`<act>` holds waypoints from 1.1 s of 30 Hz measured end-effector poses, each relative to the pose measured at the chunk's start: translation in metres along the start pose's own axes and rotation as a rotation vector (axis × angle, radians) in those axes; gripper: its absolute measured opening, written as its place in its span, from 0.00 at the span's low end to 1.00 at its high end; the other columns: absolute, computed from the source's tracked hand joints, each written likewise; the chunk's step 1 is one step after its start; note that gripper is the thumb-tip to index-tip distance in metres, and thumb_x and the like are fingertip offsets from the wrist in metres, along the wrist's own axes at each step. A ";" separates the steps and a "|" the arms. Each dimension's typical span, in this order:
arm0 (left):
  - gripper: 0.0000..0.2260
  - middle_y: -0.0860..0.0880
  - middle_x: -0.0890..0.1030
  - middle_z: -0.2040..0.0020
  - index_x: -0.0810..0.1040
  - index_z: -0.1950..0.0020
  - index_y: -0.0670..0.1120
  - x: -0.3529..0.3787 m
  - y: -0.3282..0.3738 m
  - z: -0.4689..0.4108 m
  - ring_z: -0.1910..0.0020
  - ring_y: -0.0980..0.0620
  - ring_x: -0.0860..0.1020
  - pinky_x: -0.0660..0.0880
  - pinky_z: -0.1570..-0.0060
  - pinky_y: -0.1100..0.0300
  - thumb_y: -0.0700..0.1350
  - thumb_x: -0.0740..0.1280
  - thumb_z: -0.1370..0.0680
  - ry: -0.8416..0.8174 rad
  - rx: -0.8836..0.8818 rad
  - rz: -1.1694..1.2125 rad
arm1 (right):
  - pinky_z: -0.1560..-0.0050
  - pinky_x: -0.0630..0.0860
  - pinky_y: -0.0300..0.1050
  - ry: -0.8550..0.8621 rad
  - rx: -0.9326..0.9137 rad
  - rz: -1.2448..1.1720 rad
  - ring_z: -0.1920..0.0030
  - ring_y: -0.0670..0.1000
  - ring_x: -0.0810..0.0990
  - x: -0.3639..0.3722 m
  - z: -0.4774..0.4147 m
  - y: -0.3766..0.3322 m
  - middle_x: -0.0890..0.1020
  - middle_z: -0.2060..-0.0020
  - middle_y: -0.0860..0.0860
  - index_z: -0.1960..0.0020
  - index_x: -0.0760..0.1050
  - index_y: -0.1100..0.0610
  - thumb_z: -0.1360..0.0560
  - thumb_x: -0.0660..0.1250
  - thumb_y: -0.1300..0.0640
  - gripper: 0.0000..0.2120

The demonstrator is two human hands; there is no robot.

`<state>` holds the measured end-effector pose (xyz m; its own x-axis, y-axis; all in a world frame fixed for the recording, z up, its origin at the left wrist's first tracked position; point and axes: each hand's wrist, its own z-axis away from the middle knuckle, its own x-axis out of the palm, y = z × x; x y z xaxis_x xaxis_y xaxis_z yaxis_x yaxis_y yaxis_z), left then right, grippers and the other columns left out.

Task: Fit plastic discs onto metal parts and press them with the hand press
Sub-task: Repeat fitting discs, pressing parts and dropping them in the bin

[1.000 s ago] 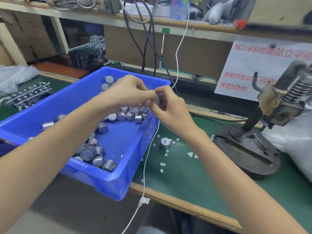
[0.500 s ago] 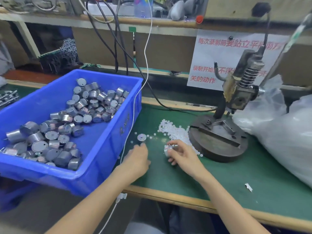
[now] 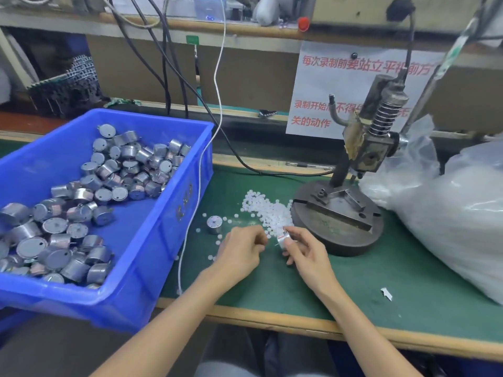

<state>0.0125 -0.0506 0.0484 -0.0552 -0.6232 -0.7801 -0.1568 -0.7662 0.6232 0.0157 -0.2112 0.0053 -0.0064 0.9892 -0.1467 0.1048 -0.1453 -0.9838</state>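
Observation:
My right hand (image 3: 307, 254) holds a small silver metal part (image 3: 284, 239) just left of the hand press base (image 3: 337, 221). My left hand (image 3: 242, 248) rests on the green mat beside it, fingers curled over the edge of a heap of small white plastic discs (image 3: 265, 209); whether it pinches a disc is hidden. Another metal part (image 3: 214, 224) stands alone on the mat. A blue bin (image 3: 152, 213) at the left is full of several metal parts (image 3: 109, 180). The press head (image 3: 373, 142) with its spring hangs above the base.
A big clear plastic bag (image 3: 449, 208) fills the right side of the bench. A white cable (image 3: 200, 164) hangs over the bin's right wall, and black cables (image 3: 174, 77) run along the back. A paper notice (image 3: 326, 91) hangs behind the press. The wooden front edge (image 3: 272, 322) lies near me.
Both hands came down from above the bin to the mat by the disc heap, the right one carrying a metal part. My view swung right toward the press.

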 end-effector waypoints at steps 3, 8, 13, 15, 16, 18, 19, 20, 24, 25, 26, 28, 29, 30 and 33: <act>0.07 0.51 0.82 0.57 0.78 0.54 0.45 0.020 -0.005 -0.002 0.55 0.50 0.79 0.73 0.52 0.58 0.34 0.67 0.27 0.017 0.105 0.047 | 0.66 0.74 0.36 0.038 -0.015 0.038 0.66 0.41 0.77 -0.005 0.002 0.004 0.81 0.63 0.47 0.46 0.75 0.49 0.23 0.65 0.61 0.09; 0.11 0.59 0.83 0.63 0.79 0.53 0.50 0.031 -0.021 0.006 0.60 0.66 0.79 0.68 0.58 0.75 0.35 0.72 0.29 0.117 -0.020 0.401 | 0.55 0.77 0.45 -0.053 -0.056 0.234 0.62 0.51 0.79 -0.003 -0.001 0.007 0.81 0.62 0.51 0.47 0.76 0.51 0.23 0.66 0.59 0.06; 0.16 0.60 0.83 0.63 0.76 0.52 0.55 0.032 -0.023 0.008 0.60 0.64 0.78 0.67 0.58 0.74 0.34 0.71 0.29 0.167 -0.002 0.450 | 0.54 0.77 0.48 -0.068 -0.119 0.303 0.62 0.48 0.78 0.003 -0.005 0.003 0.80 0.61 0.46 0.48 0.76 0.54 0.23 0.66 0.62 0.05; 0.17 0.59 0.83 0.61 0.75 0.51 0.54 0.031 -0.025 0.009 0.60 0.65 0.77 0.67 0.59 0.75 0.32 0.69 0.30 0.221 -0.017 0.485 | 0.54 0.77 0.51 -0.069 -0.141 0.324 0.62 0.50 0.78 0.006 -0.005 0.003 0.80 0.62 0.48 0.48 0.77 0.57 0.23 0.66 0.62 0.05; 0.18 0.58 0.83 0.59 0.75 0.51 0.53 0.031 -0.027 0.009 0.60 0.65 0.77 0.67 0.59 0.75 0.31 0.68 0.30 0.262 -0.034 0.510 | 0.54 0.76 0.52 -0.068 -0.149 0.334 0.61 0.52 0.78 0.007 -0.005 0.003 0.80 0.61 0.49 0.48 0.77 0.59 0.23 0.66 0.62 0.05; 0.18 0.56 0.83 0.57 0.75 0.51 0.52 0.032 -0.029 0.009 0.60 0.64 0.77 0.69 0.58 0.75 0.30 0.67 0.30 0.322 -0.073 0.532 | 0.56 0.76 0.48 -0.068 -0.161 0.364 0.62 0.48 0.77 0.009 -0.006 0.003 0.80 0.61 0.49 0.47 0.77 0.60 0.23 0.66 0.61 0.06; 0.17 0.55 0.83 0.57 0.75 0.51 0.52 0.032 -0.029 0.009 0.60 0.63 0.77 0.69 0.58 0.75 0.30 0.67 0.30 0.328 -0.081 0.521 | 0.58 0.75 0.44 -0.069 -0.170 0.381 0.62 0.42 0.76 0.009 -0.006 0.004 0.80 0.61 0.47 0.47 0.78 0.60 0.23 0.66 0.61 0.06; 0.17 0.55 0.82 0.57 0.75 0.51 0.51 0.033 -0.029 0.009 0.59 0.62 0.77 0.69 0.57 0.75 0.30 0.67 0.30 0.322 -0.076 0.502 | 0.60 0.73 0.39 -0.070 -0.182 0.394 0.63 0.39 0.75 0.009 -0.006 0.004 0.79 0.61 0.43 0.48 0.78 0.60 0.24 0.66 0.61 0.06; 0.15 0.59 0.80 0.58 0.76 0.48 0.49 0.034 -0.028 0.008 0.51 0.60 0.76 0.65 0.49 0.76 0.35 0.71 0.30 0.238 -0.031 0.390 | 0.61 0.70 0.32 -0.088 -0.202 0.424 0.62 0.37 0.75 0.008 -0.007 0.005 0.78 0.59 0.39 0.48 0.78 0.61 0.24 0.66 0.62 0.06; 0.14 0.61 0.80 0.59 0.76 0.47 0.49 0.034 -0.028 0.009 0.50 0.60 0.74 0.62 0.49 0.77 0.37 0.72 0.30 0.227 -0.020 0.355 | 0.61 0.70 0.32 -0.088 -0.206 0.428 0.62 0.37 0.75 0.009 -0.008 0.005 0.78 0.58 0.40 0.48 0.78 0.61 0.24 0.66 0.62 0.06; 0.14 0.62 0.79 0.59 0.76 0.46 0.49 0.035 -0.028 0.009 0.50 0.60 0.73 0.60 0.49 0.78 0.39 0.72 0.29 0.223 -0.010 0.329 | 0.60 0.70 0.31 -0.089 -0.210 0.431 0.61 0.37 0.76 0.009 -0.008 0.006 0.79 0.57 0.42 0.47 0.78 0.61 0.24 0.66 0.63 0.06; 0.14 0.61 0.80 0.59 0.76 0.45 0.49 0.035 -0.028 0.008 0.49 0.59 0.72 0.60 0.49 0.78 0.40 0.72 0.29 0.223 -0.003 0.314 | 0.60 0.68 0.28 -0.092 -0.225 0.436 0.60 0.35 0.76 0.009 -0.008 0.006 0.80 0.56 0.45 0.47 0.78 0.62 0.24 0.67 0.64 0.07; 0.14 0.60 0.81 0.58 0.76 0.45 0.49 0.035 -0.028 0.008 0.49 0.59 0.72 0.61 0.49 0.77 0.41 0.72 0.29 0.223 -0.002 0.314 | 0.61 0.67 0.27 -0.092 -0.239 0.444 0.60 0.34 0.76 0.009 -0.008 0.006 0.79 0.57 0.44 0.47 0.78 0.63 0.24 0.67 0.64 0.07; 0.13 0.60 0.81 0.58 0.76 0.46 0.49 0.035 -0.028 0.008 0.48 0.59 0.72 0.61 0.49 0.77 0.41 0.72 0.29 0.223 -0.002 0.314 | 0.61 0.67 0.26 -0.093 -0.262 0.459 0.60 0.34 0.76 0.009 -0.007 0.005 0.78 0.59 0.43 0.47 0.78 0.63 0.24 0.67 0.64 0.06; 0.13 0.60 0.81 0.58 0.76 0.46 0.49 0.036 -0.027 0.008 0.48 0.58 0.71 0.61 0.50 0.74 0.41 0.72 0.29 0.223 0.001 0.302 | 0.58 0.66 0.24 -0.106 -0.377 0.536 0.58 0.33 0.74 0.010 -0.005 0.003 0.78 0.58 0.48 0.48 0.77 0.64 0.24 0.65 0.64 0.06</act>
<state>0.0071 -0.0506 0.0030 0.1170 -0.8398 -0.5301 -0.1674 -0.5428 0.8230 0.0213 -0.2021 0.0013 0.0479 0.7716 -0.6343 0.4615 -0.5803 -0.6710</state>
